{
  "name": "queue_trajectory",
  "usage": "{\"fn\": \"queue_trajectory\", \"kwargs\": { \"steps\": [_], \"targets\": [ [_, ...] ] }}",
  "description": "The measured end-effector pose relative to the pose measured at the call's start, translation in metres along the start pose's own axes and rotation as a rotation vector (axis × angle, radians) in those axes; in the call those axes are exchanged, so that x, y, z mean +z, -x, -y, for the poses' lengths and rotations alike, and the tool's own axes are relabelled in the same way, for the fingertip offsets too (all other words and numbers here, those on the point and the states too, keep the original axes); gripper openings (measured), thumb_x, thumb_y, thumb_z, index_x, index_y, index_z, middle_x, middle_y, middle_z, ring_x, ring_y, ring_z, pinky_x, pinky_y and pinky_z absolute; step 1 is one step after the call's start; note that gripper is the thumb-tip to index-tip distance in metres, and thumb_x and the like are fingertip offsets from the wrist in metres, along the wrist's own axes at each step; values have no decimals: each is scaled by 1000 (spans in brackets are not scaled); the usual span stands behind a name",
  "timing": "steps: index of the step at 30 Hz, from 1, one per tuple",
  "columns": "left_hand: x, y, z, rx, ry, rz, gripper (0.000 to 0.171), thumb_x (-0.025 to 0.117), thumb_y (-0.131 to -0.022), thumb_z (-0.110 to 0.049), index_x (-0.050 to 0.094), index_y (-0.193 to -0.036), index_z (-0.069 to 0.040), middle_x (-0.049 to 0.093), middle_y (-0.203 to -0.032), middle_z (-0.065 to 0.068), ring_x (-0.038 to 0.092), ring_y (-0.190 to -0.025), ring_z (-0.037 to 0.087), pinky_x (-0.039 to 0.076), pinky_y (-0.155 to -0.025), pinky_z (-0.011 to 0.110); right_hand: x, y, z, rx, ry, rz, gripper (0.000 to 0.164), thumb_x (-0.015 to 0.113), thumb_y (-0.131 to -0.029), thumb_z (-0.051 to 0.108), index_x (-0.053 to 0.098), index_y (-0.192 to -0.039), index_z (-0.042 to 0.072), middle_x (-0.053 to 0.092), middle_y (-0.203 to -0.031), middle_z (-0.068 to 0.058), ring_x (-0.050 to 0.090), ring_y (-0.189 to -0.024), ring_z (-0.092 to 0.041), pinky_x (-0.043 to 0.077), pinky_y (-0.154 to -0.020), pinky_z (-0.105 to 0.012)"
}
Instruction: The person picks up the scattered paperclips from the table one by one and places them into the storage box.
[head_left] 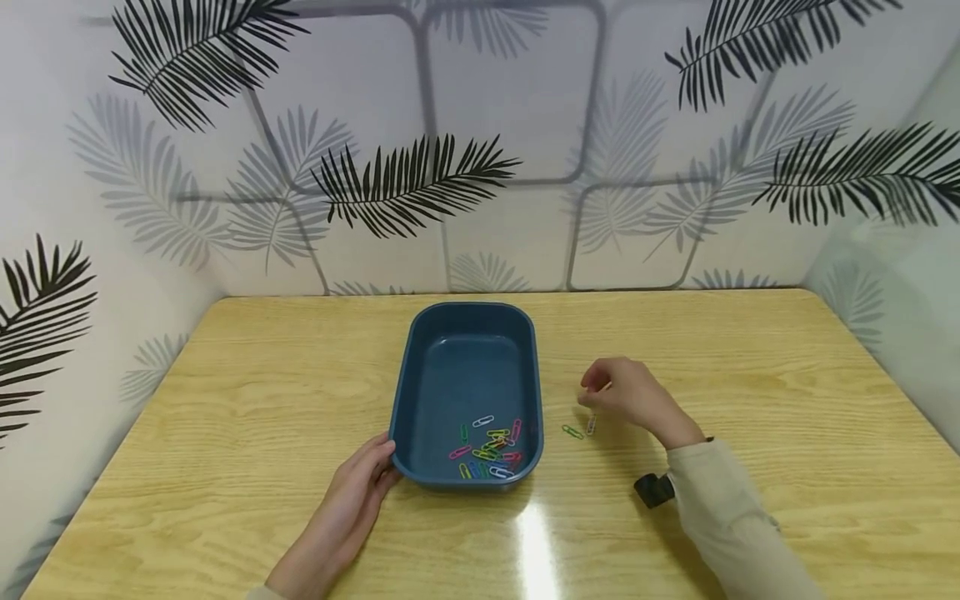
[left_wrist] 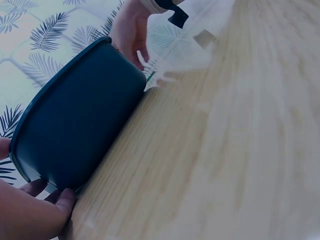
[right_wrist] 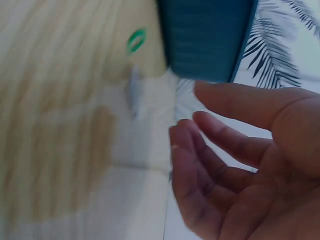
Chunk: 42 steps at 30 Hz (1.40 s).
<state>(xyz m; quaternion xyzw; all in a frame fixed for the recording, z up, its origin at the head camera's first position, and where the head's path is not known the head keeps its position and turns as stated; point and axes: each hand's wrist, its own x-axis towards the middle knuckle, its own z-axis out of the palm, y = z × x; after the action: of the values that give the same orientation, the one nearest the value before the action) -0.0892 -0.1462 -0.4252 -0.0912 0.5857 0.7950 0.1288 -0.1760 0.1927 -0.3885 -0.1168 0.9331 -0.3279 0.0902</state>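
Observation:
A dark blue rectangular tray (head_left: 465, 392) sits on the wooden table, several coloured paper clips (head_left: 491, 450) gathered at its near end. My left hand (head_left: 360, 492) holds the tray's near left corner. In the left wrist view, its thumb is at the rim and its fingers (left_wrist: 64, 201) are low against the wall. To the right of the tray lie a green paper clip (head_left: 572, 431) and a whitish paper clip (head_left: 591, 425). My right hand (head_left: 626, 396) hovers close to these two. The right wrist view shows its thumb apart from loosely bent fingers (right_wrist: 187, 160), nothing between them.
The light wooden table (head_left: 262, 400) runs back to a wall covering (head_left: 510, 92) with a leaf print. A black device (head_left: 654, 490) is strapped at my right wrist, beside the beige sleeve (head_left: 727, 500). Glare shows on the table in front of the tray.

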Motion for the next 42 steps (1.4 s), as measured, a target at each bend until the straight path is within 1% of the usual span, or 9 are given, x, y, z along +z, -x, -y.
{"fn": "queue_trajectory", "kwargs": {
  "steps": [4,6,15,19,25,28,33,37,42],
  "targets": [
    [0,-1,-1,-4,-2,-3,47,46,-101,-19,41,-137,10,45,-136,19,48,-119,18,42,-100,26,0,5,-9,14,57,70,19,77,-81,14,65,-89,0,61,-82,-5,54,-74,-19,48,-68,-36],
    [1,-2,-1,-3,-2,0,47,46,-101,-19,41,-137,10,45,-137,19,48,-119,18,42,-100,26,0,7,-12,10,85,82,20,78,-79,14,65,-87,1,61,-81,-3,54,-73,-18,48,-68,-36],
    [1,-3,-3,-4,4,2,47,46,-101,-19,40,-138,9,44,-137,19,48,-119,18,42,-100,26,0,9,-11,-17,89,126,13,77,-79,8,65,-75,9,59,-73,1,50,-68,-16,45,-64,-32],
    [2,-3,-2,1,6,5,48,47,-101,-20,40,-137,10,45,-136,19,48,-118,17,42,-100,26,-1,8,-12,-7,79,111,11,74,-80,5,64,-76,7,59,-73,0,50,-68,-17,43,-61,-30],
    [2,-3,0,-3,18,-5,46,48,-101,-18,41,-136,11,48,-132,18,50,-115,17,43,-100,27,0,7,-15,14,43,30,7,70,-82,2,63,-81,3,59,-77,-4,51,-67,-17,44,-58,-29],
    [3,-2,0,1,12,-2,47,47,-101,-19,40,-136,11,47,-133,18,50,-116,17,42,-100,26,0,6,-15,42,-45,-19,5,67,-85,3,62,-84,1,60,-77,-6,57,-67,-17,50,-57,-29],
    [3,-2,0,4,3,-2,47,47,-101,-19,41,-136,11,48,-131,17,50,-114,17,43,-99,26,-2,7,-11,70,-286,-118,9,64,-90,3,60,-94,-6,63,-84,-12,67,-77,-26,59,-64,-34],
    [3,-2,0,1,-4,-2,47,48,-101,-20,41,-136,11,47,-132,18,50,-114,17,43,-98,26,-1,9,-1,42,-409,-163,10,64,-91,2,60,-95,-7,67,-88,-14,68,-86,-33,59,-70,-38],
    [2,-1,0,-9,-17,-10,47,46,-101,-19,40,-138,10,44,-136,19,49,-117,17,42,-99,25,8,15,22,-51,-459,-170,9,66,-89,2,61,-92,-5,68,-87,-13,67,-86,-36,59,-69,-42]
  ]
}}
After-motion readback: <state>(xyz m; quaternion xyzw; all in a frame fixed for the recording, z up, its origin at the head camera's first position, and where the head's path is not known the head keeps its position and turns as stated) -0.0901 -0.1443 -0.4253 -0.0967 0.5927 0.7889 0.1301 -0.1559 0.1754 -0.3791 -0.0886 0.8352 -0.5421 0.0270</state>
